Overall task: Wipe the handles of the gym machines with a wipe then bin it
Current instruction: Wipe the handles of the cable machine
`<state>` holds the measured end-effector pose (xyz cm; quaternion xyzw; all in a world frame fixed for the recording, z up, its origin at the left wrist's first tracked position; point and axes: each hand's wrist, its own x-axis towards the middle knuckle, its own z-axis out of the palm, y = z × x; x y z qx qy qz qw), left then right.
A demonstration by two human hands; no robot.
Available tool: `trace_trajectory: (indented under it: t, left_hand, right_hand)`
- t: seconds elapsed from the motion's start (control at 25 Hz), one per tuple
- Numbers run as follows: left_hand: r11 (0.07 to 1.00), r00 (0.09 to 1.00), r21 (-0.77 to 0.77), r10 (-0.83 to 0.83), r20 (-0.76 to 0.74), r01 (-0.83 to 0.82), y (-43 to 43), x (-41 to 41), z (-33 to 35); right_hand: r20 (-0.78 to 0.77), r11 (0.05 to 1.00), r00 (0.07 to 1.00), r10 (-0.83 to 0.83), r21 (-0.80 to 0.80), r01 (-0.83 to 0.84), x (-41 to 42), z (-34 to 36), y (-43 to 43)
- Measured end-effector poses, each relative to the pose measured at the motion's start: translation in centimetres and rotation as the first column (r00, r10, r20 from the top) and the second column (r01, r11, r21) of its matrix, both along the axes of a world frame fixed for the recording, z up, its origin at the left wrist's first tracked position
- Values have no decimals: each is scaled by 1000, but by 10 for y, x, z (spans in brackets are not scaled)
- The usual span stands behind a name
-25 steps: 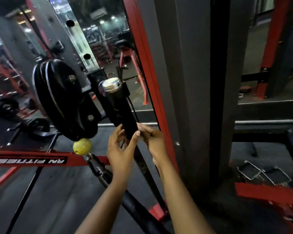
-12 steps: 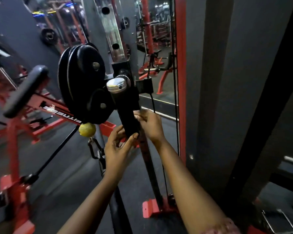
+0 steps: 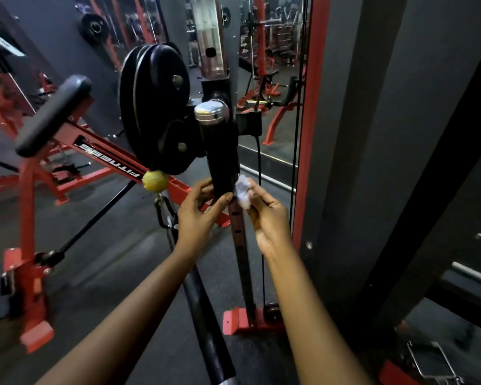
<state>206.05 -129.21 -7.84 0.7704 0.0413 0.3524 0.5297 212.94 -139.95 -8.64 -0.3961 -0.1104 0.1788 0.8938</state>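
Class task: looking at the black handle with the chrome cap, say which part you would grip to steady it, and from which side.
Grip the lower black sleeve of the handle, from its left. It stands near upright, and the right hand presses the wipe against its right side.

The handle [image 3: 222, 159] looks like matt black rubber or foam (hard to tell which), topped by a shiny polished metal cap [image 3: 211, 111]. The wipe [image 3: 242, 191] is pale, crumpled, thin paper or cloth. Weight plates [image 3: 156, 107] show a smooth, slightly glossy black finish. The red frame [image 3: 109, 159] is painted metal.
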Motion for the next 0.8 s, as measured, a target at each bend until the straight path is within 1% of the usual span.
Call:
trace_trajectory:
  t: [0.04,0.08,0.16,0.24,0.32,0.36,0.4,0.44,0.48,0.52,0.6,0.68,0.8]
  left_hand:
    - [1000,1000,-7,-22,-3,22,2,-2,2]
    - [998,998,-21,-60,-5,60,4,-4,3]
    - [991,992,-51,-125,-17,124,8,-8,1]
    - [988,990,-65,-139,-16,138,13,-17,-5]
    - [986,986,-62,-158,-59,154,22,-31,-15]
    - [984,979,-30,-180,-97,178,27,-38,-22]
    - [974,968,48,-212,-131,220,33,-46,-29]
    - [946,956,176,-243,-163,271,41,-52,-34]
    - [897,943,304,-273,-192,322,48,-57,-38]
    - [836,922,394,-314,-225,381,55,-59,-39]
    - [677,843,502,-439,-311,538,69,-60,-40]
    - [495,741,567,-554,-378,659,74,-65,-43]
    - [280,589,594,-690,-421,754,64,-92,-46]
  right_hand:
    - [-57,1000,998,-25,3,25,-3,-1,1]
    - [-68,998,996,-56,-23,54,-7,-2,1]
    - [-10,987,992,-123,-110,121,-18,-5,0]
    - [63,957,975,-212,-190,220,-30,-6,-4]
    - [135,883,931,-338,-296,364,-44,-5,-6]
    - [182,830,904,-386,-359,427,-54,-6,-7]
    - [232,771,874,-427,-412,486,-64,-9,-7]
    - [274,709,841,-466,-453,540,-75,-12,-5]
    - [305,653,813,-496,-485,581,-86,-15,-3]
    - [329,600,782,-529,-507,619,-97,-17,-1]
    - [360,469,682,-636,-522,713,-123,-22,4]
    - [380,333,576,-724,-538,774,-158,-28,7]
    - [442,97,442,-781,-613,784,-226,-36,8]
